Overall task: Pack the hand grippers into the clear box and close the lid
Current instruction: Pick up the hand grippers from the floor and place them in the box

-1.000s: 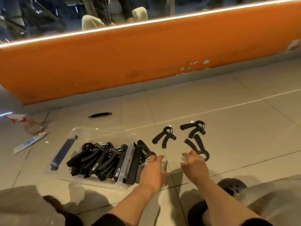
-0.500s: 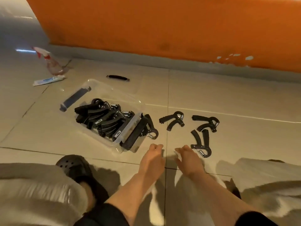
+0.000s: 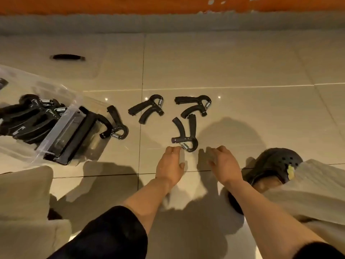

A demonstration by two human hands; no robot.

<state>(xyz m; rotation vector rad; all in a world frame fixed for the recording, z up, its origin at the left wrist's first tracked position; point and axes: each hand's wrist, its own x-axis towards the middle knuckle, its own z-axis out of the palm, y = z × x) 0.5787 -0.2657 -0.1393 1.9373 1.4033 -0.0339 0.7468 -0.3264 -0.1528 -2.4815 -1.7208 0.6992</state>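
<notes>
Both hands are down low over the tiled floor (image 3: 242,58), reaching forward side by side. The left hand (image 3: 170,165) has its fingers extended and loose, fingertips just beside the spring end of the nearest hand gripper (image 3: 184,133), gripping nothing. The right hand (image 3: 223,163) hovers just right of that same gripper, fingers relaxed and spread, also holding nothing; whether either hand actually touches the gripper is hard to say.

That nearest gripper lies with its handles pointing away from the person. Beyond it, two more sit on the floor: the middle gripper (image 3: 147,109) and, to its right, the far right gripper (image 3: 194,105), whose lower handle lies very near the nearest one's handle tips. A fourth gripper (image 3: 116,124) rests right against the clear box (image 3: 56,128), which sits toward the left edge of the floor in view, already loaded with a pile of packed grippers (image 3: 31,116). A black latch piece (image 3: 72,135) lies along the box's near end.

Farther back, a loose black handle (image 3: 68,57) lies by itself. A dark clog (image 3: 274,163) shows at the right.
</notes>
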